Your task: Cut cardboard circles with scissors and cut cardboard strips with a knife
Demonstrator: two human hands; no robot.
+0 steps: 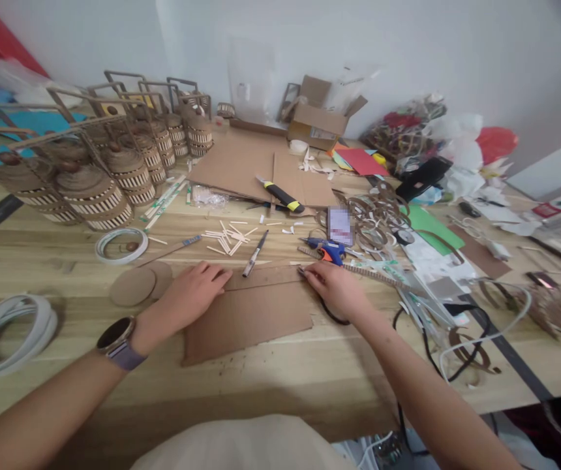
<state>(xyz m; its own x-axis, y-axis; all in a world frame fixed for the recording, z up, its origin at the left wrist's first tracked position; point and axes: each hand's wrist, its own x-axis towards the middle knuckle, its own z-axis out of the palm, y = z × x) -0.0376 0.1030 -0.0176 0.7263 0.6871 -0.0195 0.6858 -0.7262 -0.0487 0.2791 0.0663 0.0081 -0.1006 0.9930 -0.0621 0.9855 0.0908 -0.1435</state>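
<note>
A brown cardboard sheet (251, 316) lies on the table in front of me, with a narrow cardboard strip (268, 279) along its far edge. My left hand (202, 287) rests over the left end of the strip, fingers stretched out and lying on it. At the other end, my right hand (334, 287) pinches a small dark object (302, 271) whose kind I cannot make out, close to the strip's right end. Just beyond the strip lies a pen (256, 253). A blue glue gun (327, 248) is beside the right hand.
Several woven lantern-like pieces (94, 192) stand at the left. Tape rolls (121, 246) and cardboard discs (134, 284) lie nearer. Small sticks (229, 238), a utility knife (280, 194) and large cardboard (241, 156) are beyond. Curled strips (373, 219) and cables (486, 333) crowd the right.
</note>
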